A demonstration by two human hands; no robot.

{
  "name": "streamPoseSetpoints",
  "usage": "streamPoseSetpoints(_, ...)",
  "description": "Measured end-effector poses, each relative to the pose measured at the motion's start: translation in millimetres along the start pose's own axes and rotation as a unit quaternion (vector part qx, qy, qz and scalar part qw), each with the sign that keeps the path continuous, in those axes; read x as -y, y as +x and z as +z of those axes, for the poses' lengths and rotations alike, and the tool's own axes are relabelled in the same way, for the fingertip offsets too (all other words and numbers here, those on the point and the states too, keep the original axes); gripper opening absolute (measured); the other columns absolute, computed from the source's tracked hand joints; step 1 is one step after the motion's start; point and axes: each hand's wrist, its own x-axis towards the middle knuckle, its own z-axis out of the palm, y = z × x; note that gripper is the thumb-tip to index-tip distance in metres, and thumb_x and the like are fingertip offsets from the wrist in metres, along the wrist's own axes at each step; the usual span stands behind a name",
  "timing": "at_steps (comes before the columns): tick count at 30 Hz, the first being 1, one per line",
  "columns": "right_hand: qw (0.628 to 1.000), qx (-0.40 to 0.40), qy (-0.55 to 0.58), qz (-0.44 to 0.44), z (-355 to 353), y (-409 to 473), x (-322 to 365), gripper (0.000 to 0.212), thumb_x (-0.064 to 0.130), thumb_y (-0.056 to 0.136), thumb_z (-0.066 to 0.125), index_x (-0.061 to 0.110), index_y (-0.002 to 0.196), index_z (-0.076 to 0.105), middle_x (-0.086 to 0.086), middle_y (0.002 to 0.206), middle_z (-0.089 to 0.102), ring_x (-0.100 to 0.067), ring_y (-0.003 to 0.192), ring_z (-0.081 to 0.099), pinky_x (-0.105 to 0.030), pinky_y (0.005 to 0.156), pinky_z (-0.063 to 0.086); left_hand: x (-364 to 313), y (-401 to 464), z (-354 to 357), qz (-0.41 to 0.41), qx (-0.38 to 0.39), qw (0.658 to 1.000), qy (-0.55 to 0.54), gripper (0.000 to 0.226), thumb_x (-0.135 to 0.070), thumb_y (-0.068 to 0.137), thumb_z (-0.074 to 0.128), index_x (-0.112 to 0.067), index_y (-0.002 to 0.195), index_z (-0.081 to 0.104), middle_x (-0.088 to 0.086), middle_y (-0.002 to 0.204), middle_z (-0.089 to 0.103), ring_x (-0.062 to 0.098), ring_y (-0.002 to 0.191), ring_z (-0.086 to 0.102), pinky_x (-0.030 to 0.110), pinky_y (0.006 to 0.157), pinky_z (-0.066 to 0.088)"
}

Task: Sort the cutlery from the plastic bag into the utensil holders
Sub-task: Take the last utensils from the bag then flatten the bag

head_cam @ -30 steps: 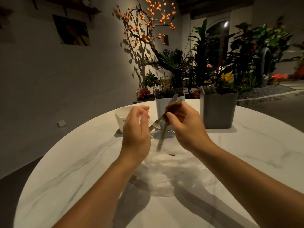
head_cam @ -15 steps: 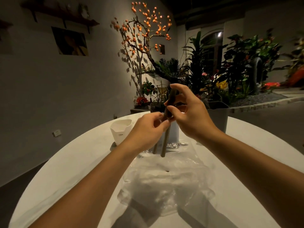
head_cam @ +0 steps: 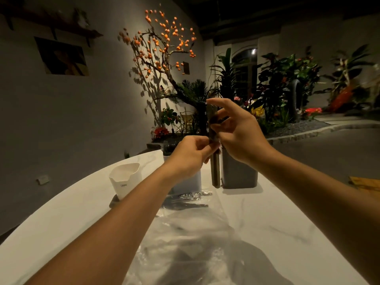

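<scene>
A: What's hard to make out, going from the left?

B: The white holder (head_cam: pixel 125 179) near the table's (head_cam: pixel 287 219) far left edge shows only a pale inside; I cannot tell whether anything is in it. Next to it, the second white holder (head_cam: pixel 190 182) is mostly hidden behind the left hand (head_cam: pixel 188 156); dark fork tines (head_cam: pixel 167 145) poke up above its rim.

A: And the hands?

B: The left hand's fingertips pinch the dark cutlery (head_cam: pixel 214 167), which hangs upright above the table. The right hand (head_cam: pixel 239 132) grips the same bundle higher up, thumb and curled fingers around it, forefinger stretched over the top. How many pieces are in the bundle, I cannot tell.

A: Further right?

B: The grey holder (head_cam: pixel 239 173) stands just behind the bundle; the right hand covers its rim, so its contents are hidden. The clear plastic bag (head_cam: pixel 195 229) lies flat toward the near edge, with something dark and shiny at its far end, too dim to name.
</scene>
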Motion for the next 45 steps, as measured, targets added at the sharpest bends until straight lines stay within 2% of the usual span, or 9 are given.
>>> streamPoseSetpoints(5, 0.998, -0.025, -0.054, -0.022, -21.9, 17.8, -20.9, 0.063, -0.005, 0.087, 0.066, 0.028, 0.139, 0.050, 0.002, 0.108, 0.059, -0.008, 0.090, 0.066, -0.016, 0.072, 0.058, -4.6, 34.2, 10.4, 0.019, 0.008, 0.999, 0.025, 0.035, -0.044, 0.102, 0.050, -0.018, 0.097, 0.073, -0.005, 0.074, 0.070, 0.003, 0.070, 0.063, 0.037, 0.080, 0.048)
streamPoseSetpoints(11, 0.973, -0.065, -0.183, -0.124, -40.0, 49.5, -47.4, 0.048, 0.003, 0.091, 0.065, 0.017, 0.136, 0.051, -0.007, 0.108, 0.064, -0.019, 0.084, 0.068, -0.035, 0.069, 0.062, -10.3, 88.9, 27.5, 0.003, -0.029, 0.997, 0.071, 0.025, -0.032, 0.107, 0.044, -0.026, 0.096, 0.065, -0.005, 0.081, 0.071, 0.011, 0.092, 0.068, 0.016, 0.068, 0.038)
streamPoseSetpoints(16, 0.957, -0.078, -0.230, -0.161, -45.1, 71.7, -79.0, 0.045, 0.005, 0.092, 0.065, 0.014, 0.135, 0.052, -0.007, 0.104, 0.066, -0.019, 0.083, 0.068, -0.034, 0.070, 0.061, -3.1, 133.8, 38.2, -0.016, -0.016, 0.998, 0.050, 0.029, -0.028, 0.107, 0.044, -0.027, 0.083, 0.061, -0.002, 0.074, 0.065, 0.019, 0.088, 0.063, 0.042, 0.096, 0.048)
streamPoseSetpoints(22, 0.963, -0.062, -0.251, -0.078, -38.5, 73.3, -126.6, 0.053, 0.004, 0.086, 0.073, 0.017, 0.133, 0.052, -0.002, 0.101, 0.064, -0.017, 0.085, 0.064, -0.035, 0.072, 0.060, 22.2, 154.4, 44.4, -0.021, -0.040, 0.999, 0.013, 0.018, -0.031, 0.104, 0.050, -0.020, 0.118, 0.053, 0.000, 0.104, 0.062, 0.016, 0.087, 0.060, 0.037, 0.075, 0.051)
streamPoseSetpoints(27, 0.949, 0.059, -0.300, 0.079, -25.1, 58.8, -164.0, 0.037, 0.005, 0.090, 0.066, 0.028, 0.118, 0.058, -0.004, 0.104, 0.067, -0.024, 0.089, 0.065, -0.039, 0.072, 0.059, 21.2, 155.3, 35.6, -0.106, -0.055, 0.960, -0.254, 0.021, -0.032, 0.103, 0.037, -0.017, 0.087, 0.038, 0.001, 0.074, 0.040, 0.011, 0.054, 0.027, 0.023, 0.047, 0.022)
streamPoseSetpoints(33, 0.906, 0.169, -0.365, 0.133, -18.4, 57.0, -157.7, 0.046, 0.010, 0.094, 0.055, 0.032, 0.134, 0.056, -0.004, 0.124, 0.059, -0.026, 0.109, 0.056, -0.043, 0.089, 0.052, 20.9, 130.3, 19.7, -0.151, -0.054, 0.939, -0.305, 0.063, -0.069, 0.099, 0.025, -0.012, 0.110, 0.048, 0.003, 0.070, 0.045, 0.011, 0.052, 0.028, 0.026, 0.050, 0.020)
streamPoseSetpoints(37, 0.973, 0.057, -0.218, 0.059, -8.8, 66.2, -118.7, 0.026, 0.025, 0.100, 0.056, 0.022, 0.124, 0.065, 0.002, 0.115, 0.065, -0.015, 0.105, 0.062, -0.032, 0.089, 0.053, 21.9, 114.1, 9.7, -0.145, -0.024, 0.944, -0.296, 0.079, -0.078, 0.093, 0.019, -0.009, 0.119, 0.048, 0.004, 0.068, 0.048, 0.012, 0.050, 0.029, 0.026, 0.048, 0.023)
streamPoseSetpoints(40, 0.993, 0.055, -0.102, 0.017, 6.0, 70.4, -78.8, 0.018, 0.030, 0.094, 0.066, 0.021, 0.109, 0.070, 0.010, 0.097, 0.068, -0.002, 0.088, 0.064, -0.016, 0.074, 0.052, 20.4, 100.1, -0.2, -0.127, 0.011, 0.951, -0.283, 0.083, -0.079, 0.093, 0.014, -0.005, 0.096, 0.053, 0.004, 0.066, 0.044, 0.012, 0.050, 0.030, 0.027, 0.052, 0.022)
streamPoseSetpoints(45, 0.993, 0.085, -0.082, 0.006, 33.7, 72.5, -41.8, 0.021, 0.007, 0.084, 0.076, 0.018, 0.101, 0.070, 0.007, 0.093, 0.068, -0.005, 0.087, 0.067, -0.023, 0.077, 0.059, 20.0, 74.6, -25.4, -0.095, 0.025, 0.957, -0.271, 0.072, -0.078, 0.093, 0.009, -0.015, 0.089, 0.044, 0.001, 0.064, 0.037, 0.013, 0.052, 0.027, 0.028, 0.053, 0.019)
